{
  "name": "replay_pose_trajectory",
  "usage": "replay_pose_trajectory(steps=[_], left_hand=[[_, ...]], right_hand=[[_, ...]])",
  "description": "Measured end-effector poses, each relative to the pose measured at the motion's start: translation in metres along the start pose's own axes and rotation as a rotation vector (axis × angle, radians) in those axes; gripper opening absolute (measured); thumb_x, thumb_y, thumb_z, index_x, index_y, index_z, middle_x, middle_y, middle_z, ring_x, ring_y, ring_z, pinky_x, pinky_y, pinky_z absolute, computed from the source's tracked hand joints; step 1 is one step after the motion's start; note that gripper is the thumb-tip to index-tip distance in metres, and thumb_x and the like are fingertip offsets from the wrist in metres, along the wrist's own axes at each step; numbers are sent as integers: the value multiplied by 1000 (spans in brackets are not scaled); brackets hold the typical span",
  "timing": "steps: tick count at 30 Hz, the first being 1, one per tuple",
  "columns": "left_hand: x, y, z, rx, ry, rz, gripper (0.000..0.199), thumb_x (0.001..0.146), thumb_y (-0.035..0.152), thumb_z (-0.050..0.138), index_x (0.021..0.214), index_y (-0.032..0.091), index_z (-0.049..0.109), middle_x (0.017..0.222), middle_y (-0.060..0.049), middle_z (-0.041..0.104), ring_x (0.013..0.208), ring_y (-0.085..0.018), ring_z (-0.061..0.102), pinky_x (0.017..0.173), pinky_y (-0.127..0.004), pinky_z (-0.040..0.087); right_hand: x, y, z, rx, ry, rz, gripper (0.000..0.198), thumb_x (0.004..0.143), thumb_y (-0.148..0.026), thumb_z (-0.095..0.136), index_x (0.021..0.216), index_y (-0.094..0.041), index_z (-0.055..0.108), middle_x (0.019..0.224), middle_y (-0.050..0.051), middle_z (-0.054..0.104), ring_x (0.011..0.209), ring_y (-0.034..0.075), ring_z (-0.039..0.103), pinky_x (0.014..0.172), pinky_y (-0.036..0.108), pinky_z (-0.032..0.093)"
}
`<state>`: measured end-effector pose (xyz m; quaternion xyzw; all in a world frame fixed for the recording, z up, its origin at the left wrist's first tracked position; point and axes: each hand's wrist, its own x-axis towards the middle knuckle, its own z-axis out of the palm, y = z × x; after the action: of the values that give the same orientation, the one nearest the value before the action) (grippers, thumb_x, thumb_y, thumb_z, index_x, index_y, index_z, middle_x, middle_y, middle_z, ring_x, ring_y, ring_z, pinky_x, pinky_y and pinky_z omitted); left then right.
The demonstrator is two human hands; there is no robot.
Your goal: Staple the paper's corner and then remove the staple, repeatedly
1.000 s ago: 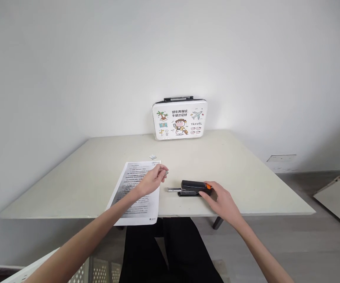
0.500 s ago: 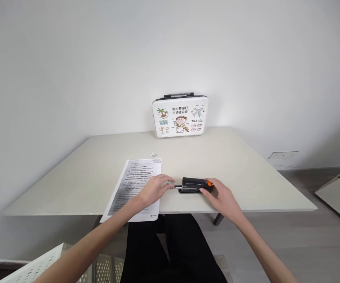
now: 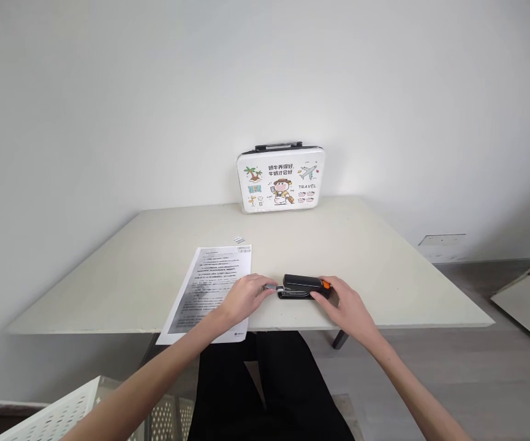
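Observation:
A black stapler (image 3: pixel 302 283) with an orange end lies on the table near its front edge. Its rear end is gripped by my right hand (image 3: pixel 345 306), thumb in front and fingers behind. From the stapler's left end projects a narrow metal staple tray (image 3: pixel 279 288). My left hand (image 3: pixel 245 298) pinches the outer end of this tray between thumb and fingers. Under my left hand lies a printed sheet of paper (image 3: pixel 209 288), its lower edge hanging past the table's front. Whether staples sit in the tray is too small to make out.
A white case (image 3: pixel 283 184) with cartoon prints and a black handle leans on the wall at the table's back. Small strips of staples (image 3: pixel 238 239) lie behind the paper. White perforated baskets (image 3: pixel 62 410) stand below left. The table's front edge (image 3: pixel 384 326) is close.
My left hand has shifted slightly right, its fingertips closing on the metal staple tray nearer the stapler. My right hand and the stapler stay in place.

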<state>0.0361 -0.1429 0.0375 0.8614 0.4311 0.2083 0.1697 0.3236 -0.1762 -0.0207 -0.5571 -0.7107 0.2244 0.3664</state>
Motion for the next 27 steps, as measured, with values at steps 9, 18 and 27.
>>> replay_pose_trajectory(steps=[9,18,27], left_hand=[[-3,-4,6,18,39,7,26,104,42,57,115,27,75,109,-4,78,103,-24,71,91,-37,56],[-17,-28,-9,119,47,139,23,104,40,58,111,25,73,109,-5,77,106,-24,68,94,-40,53],[2,-39,-14,-16,-107,296,28,102,47,59,105,28,79,102,-5,80,100,-23,71,95,-39,51]], right_hand=[[0,3,2,-6,-14,19,46,99,-63,50,126,-27,58,122,10,68,101,29,68,79,40,56],[0,5,3,6,-11,31,47,97,-65,52,124,-28,60,121,10,69,103,30,67,81,41,57],[5,10,-5,9,-42,30,49,94,-68,54,122,-28,63,121,9,72,107,29,69,90,42,58]])
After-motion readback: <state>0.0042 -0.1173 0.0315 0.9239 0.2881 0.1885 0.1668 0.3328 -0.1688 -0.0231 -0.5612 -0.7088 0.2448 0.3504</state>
